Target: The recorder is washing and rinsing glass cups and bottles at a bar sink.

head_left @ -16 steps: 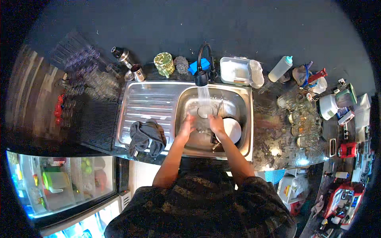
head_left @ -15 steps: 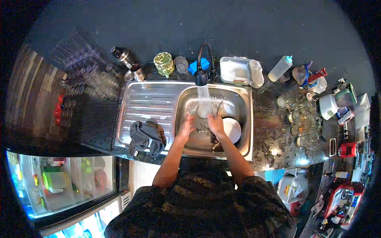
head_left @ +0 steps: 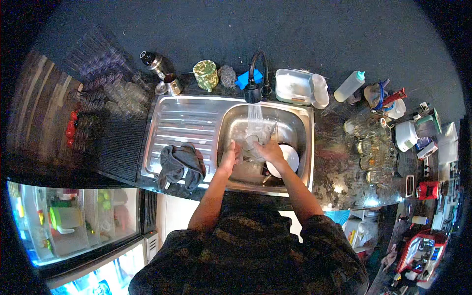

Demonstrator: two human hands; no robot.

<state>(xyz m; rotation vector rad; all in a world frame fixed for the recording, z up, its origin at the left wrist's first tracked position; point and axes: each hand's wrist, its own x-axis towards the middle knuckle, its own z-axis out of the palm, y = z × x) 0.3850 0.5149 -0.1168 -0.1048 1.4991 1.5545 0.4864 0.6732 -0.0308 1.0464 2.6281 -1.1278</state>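
Note:
Both hands are low in the steel sink (head_left: 302, 182), under a running black faucet (head_left: 253, 93). My right hand (head_left: 270, 152) grips a clear drinking glass (head_left: 251, 142), its mouth turned up toward the stream of water (head_left: 255, 112). Just left of the glass, my left hand (head_left: 230, 157) has its fingers stretched out and holds nothing that I can make out. A white plate or bowl (head_left: 289, 160) lies partly under my right wrist. Other utensils beside it are mostly hidden.
A dark grey cloth (head_left: 181, 167) lies on the ribbed drainboard (head_left: 184, 120). Behind the sink stand a shaker (head_left: 156, 65), a patterned cup (head_left: 205, 75), a blue sponge (head_left: 249, 79) and a plastic tub (head_left: 293, 87). Several glass jars (head_left: 371, 147) crowd the right counter.
The glass has come down slightly out of the stream and tilted in my right hand. My left hand stays close by on its left. The view has shifted slightly.

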